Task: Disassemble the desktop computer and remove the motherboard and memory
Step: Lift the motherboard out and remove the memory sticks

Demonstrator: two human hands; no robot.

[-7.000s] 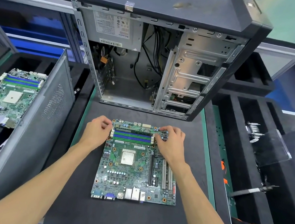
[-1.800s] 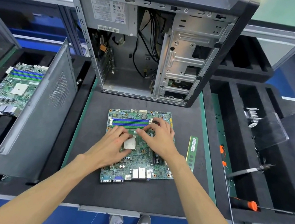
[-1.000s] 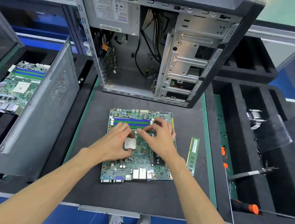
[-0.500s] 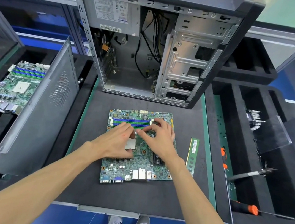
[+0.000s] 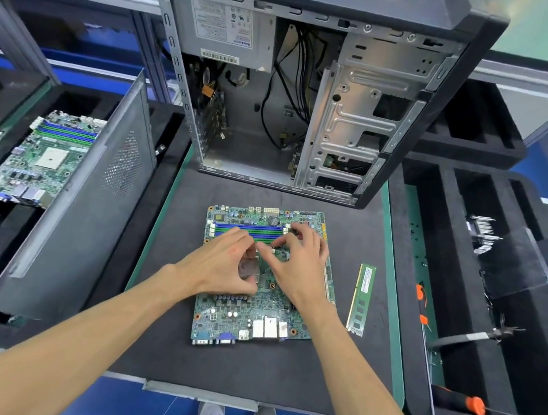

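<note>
The green motherboard lies flat on the black mat in front of the open computer case. Its blue and green memory slots run along its far edge. My left hand rests on the board with fairly straight fingers, partly covering the silver processor. My right hand hovers over the board's right half, thumb and curled forefinger pinching a small part by the processor socket. One green memory stick lies on the mat right of the board.
A detached grey side panel leans at the left, with a second motherboard in the tray behind it. Black foam trays at the right hold an orange-handled screwdriver, a heatsink and other tools.
A memory stick has left its slot and now lies on the mat to the right. Both hands moved from the slots' ends to the processor area and have barely shifted in the last second.
</note>
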